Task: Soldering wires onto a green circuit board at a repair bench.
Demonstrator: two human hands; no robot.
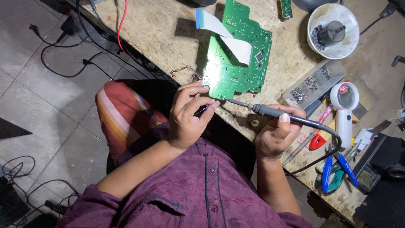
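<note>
At the near edge of the tabletop (177,38), a green circuit board (236,59) lies flat, its lower corner just over the edge, and everything here sits around it. A white ribbon cable (225,36) curls across the board's upper face. The left hand (187,116) is at the board's lower left corner, its fingers (190,90) bent and pinched close on the board's edge; whether a thin wire is held between them cannot be told. The right hand (276,133), just right of that corner, has its fingers wrapped tight around the dark handle of a soldering iron (270,112), whose metal tip points left and meets the board's bottom edge. The iron's black cord (325,145) loops away to the right. Thin red wires (183,69) trail off the board's left side. Right of the board stand a clear parts box (312,82), a white magnifier (344,107) and blue-handled pliers (337,169); above and right of it, a white bowl (333,31).
</note>
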